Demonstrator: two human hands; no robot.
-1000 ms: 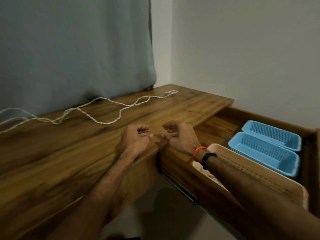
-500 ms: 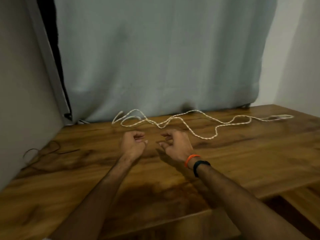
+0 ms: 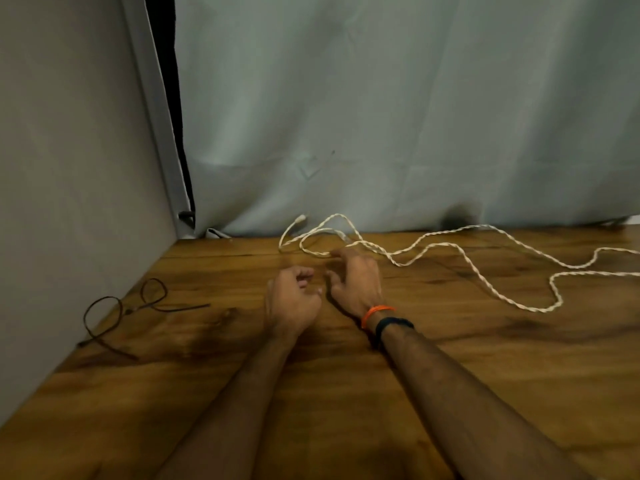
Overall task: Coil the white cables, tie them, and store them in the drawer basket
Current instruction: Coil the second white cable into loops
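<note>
Honestly, with my right hand point(image 3: 355, 282) spread just short of the white cables point(image 3: 433, 244), my left hand point(image 3: 292, 299) loosely curled and empty, a one-ended pull risks tangling them.

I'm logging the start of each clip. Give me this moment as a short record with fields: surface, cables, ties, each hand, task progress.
surface: wooden desk, grey curtain behind
cables: twisted white cables lie loose and uncoiled along the back of the desk
ties: dark ties looped at the left edge by the wall
left hand: left hand, fingers loosely curled, holds nothing
right hand: right hand, fingertips at the cables' near loop; contact unclear
progress: no coiling yet
</note>
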